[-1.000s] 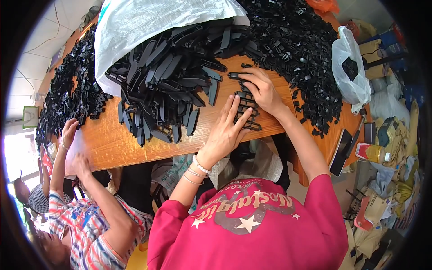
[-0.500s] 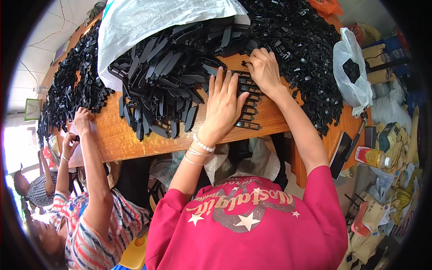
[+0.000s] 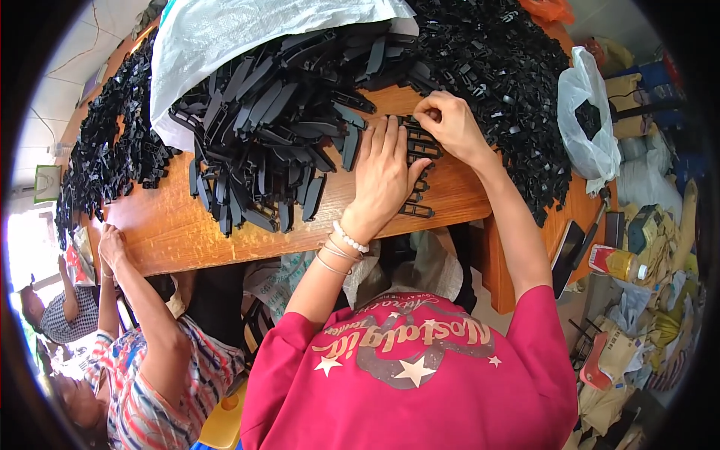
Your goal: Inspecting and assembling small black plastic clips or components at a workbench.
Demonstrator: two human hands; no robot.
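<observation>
My left hand lies flat with its fingers stretched out and its thumb apart, over the left side of a row of black plastic frames on the wooden table. The frames sit side by side, and the hand covers part of them. At the far end of the row, my right hand is closed in a pinch, thumb against curled fingers. Whatever is between those fingertips is too small or hidden to make out. Left of my left hand is a heap of long, curved black plastic pieces, spilling from a white woven sack.
Heaps of small black plastic parts lie at the far right and far left. A clear plastic bag hangs at the right edge. A co-worker's hands are near the table's left front edge. A bottle sits lower right.
My right hand has drawn a little right and nearer. The left hand has shifted slightly right over the frames. The co-worker's hands have moved from the left heap down toward the table edge.
</observation>
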